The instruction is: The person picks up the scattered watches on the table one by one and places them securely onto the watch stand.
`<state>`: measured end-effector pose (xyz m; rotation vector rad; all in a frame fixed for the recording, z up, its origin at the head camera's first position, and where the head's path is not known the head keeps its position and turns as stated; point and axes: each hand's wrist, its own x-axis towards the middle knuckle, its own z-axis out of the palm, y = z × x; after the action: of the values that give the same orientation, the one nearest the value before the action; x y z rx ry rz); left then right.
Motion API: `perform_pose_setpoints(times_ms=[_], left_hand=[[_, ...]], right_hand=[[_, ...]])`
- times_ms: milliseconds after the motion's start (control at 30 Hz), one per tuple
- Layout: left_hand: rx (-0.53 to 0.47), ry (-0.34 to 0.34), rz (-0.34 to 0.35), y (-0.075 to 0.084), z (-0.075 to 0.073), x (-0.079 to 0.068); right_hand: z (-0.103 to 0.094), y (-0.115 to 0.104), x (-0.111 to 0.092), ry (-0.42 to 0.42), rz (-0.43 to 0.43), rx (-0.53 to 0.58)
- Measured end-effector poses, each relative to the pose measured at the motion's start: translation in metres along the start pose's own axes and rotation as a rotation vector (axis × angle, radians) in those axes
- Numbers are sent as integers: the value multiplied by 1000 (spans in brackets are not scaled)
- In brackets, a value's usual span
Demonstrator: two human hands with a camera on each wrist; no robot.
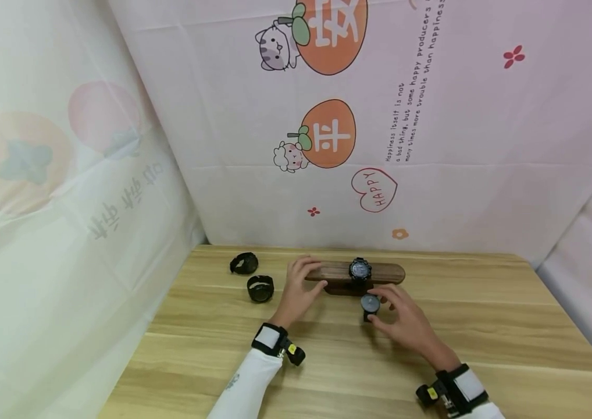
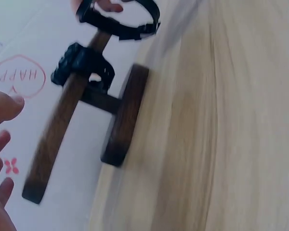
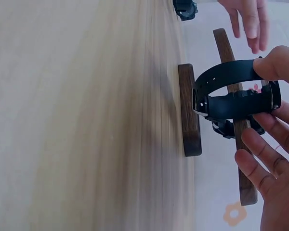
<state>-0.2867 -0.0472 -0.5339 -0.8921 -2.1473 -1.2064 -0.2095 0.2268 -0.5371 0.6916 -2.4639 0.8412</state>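
"What's in the right hand [image 1: 406, 323]?"
"A watch [image 1: 370, 303], pinched between thumb and fingers, just in front of the wooden stand [image 1: 335, 271]."
"And the left hand [image 1: 296, 291]?"
"Its fingers are spread, holding nothing, near the stand's end."
"What else?"
"Another watch [image 1: 360, 269] is strapped around the stand's bar [image 1: 387, 272]. Behind hangs a white cloth [image 1: 484, 145] with fruit pictures [image 1: 329, 152]."

Backdrop [image 1: 458, 174]: "HAPPY" in heart [image 1: 374, 190]; "平" on printed fruit [image 1: 329, 134]; "Happiness itself…"

Brown stand [image 1: 334, 270], black watch strap [image 3: 236, 106], streaky tan table [image 1: 338, 378], orange-printed white cloth [image 1: 458, 174]
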Motion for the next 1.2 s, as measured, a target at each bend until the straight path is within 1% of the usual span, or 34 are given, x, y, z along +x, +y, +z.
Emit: perform_pose_setpoints(times_ms=[100, 233, 367, 500, 700, 800, 933, 1200], left_hand=[[10, 1, -78, -9, -2, -3], [-8, -21, -190, -16, -4, -6], [-25, -41, -262, -21, -6, -8], [-16, -65, -310, -26, -7, -8], [-12, -69, -327, -28, -10, -9], [-15, -62, -332, -28, -10, -9], [-33, -61, -348, -28, -10, -9], [-75, -58, -364, -27, -11, -9]], right_hand=[[-1, 2, 0, 13, -10, -2], [-6, 6, -1, 18, -8, -19], [-11, 12, -3, 13, 1, -38], [-16, 19, -3, 24, 5, -57], [-22, 28, -5, 54, 4, -69], [-24, 32, -6, 60, 22, -81], [-28, 37, -7, 64, 41, -93], [-37, 47, -7, 102, 27, -109]])
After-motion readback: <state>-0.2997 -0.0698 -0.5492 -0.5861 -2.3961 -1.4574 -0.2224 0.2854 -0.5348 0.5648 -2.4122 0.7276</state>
